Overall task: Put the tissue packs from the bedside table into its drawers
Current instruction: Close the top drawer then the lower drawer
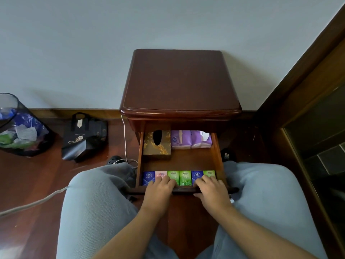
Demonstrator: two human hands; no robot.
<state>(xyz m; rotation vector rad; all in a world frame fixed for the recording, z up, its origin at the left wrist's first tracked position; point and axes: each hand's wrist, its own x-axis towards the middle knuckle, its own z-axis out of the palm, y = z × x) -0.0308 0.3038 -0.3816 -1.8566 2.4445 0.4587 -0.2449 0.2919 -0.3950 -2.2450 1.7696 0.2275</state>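
Note:
The dark wooden bedside table (179, 81) has a bare top, and its upper drawer (218, 150) is pulled out toward me. A row of several small tissue packs (184, 177), blue, pink and green, stands along the drawer's front. At the back lie purple tissue packs (190, 140) and a gold tissue box (156, 146). My left hand (158, 191) lies over the left part of the drawer front, fingers draped inside onto the pink and green packs. My right hand (212, 191) grips the right part, fingers on the blue and green packs, thumb under the front.
A mesh waste bin (18, 128) with rubbish and a black paper bag (84, 137) stand on the floor at the left. A white cable (124, 139) runs down beside the table. A dark wooden frame (298, 90) rises at the right. My knees flank the drawer.

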